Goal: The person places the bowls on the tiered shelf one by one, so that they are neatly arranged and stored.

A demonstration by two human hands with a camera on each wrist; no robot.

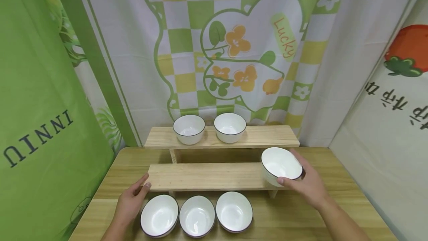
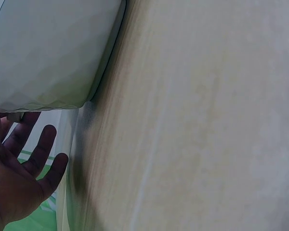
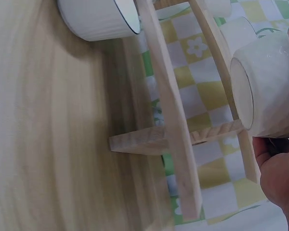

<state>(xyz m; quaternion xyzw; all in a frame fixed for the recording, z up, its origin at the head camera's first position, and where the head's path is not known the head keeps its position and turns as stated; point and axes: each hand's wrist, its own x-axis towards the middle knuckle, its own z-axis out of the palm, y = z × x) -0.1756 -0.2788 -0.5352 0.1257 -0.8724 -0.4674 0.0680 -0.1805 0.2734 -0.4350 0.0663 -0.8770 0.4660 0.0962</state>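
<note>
My right hand (image 1: pixel 309 187) grips a white bowl (image 1: pixel 281 163) with a dark rim, thumb at the near side. The bowl is tilted over the right end of the lower tier of a wooden two-tier rack (image 1: pixel 207 177). In the right wrist view the bowl (image 3: pixel 269 86) shows its base, raised off the tier. At the rack's left end is my left hand (image 1: pixel 130 198), fingers loosely spread and holding nothing; I cannot tell whether its fingertips touch the wood. Beside it on the table stands the leftmost front bowl (image 1: pixel 159 215).
Two white bowls, one left (image 1: pixel 189 129) and one right (image 1: pixel 230 127), stand on the upper tier. In front of the rack, a middle bowl (image 1: pixel 197 216) and a right bowl (image 1: pixel 234 212) continue the row on the wooden table (image 1: pixel 301 218). Printed curtains (image 1: pixel 247 58) hang behind and at both sides.
</note>
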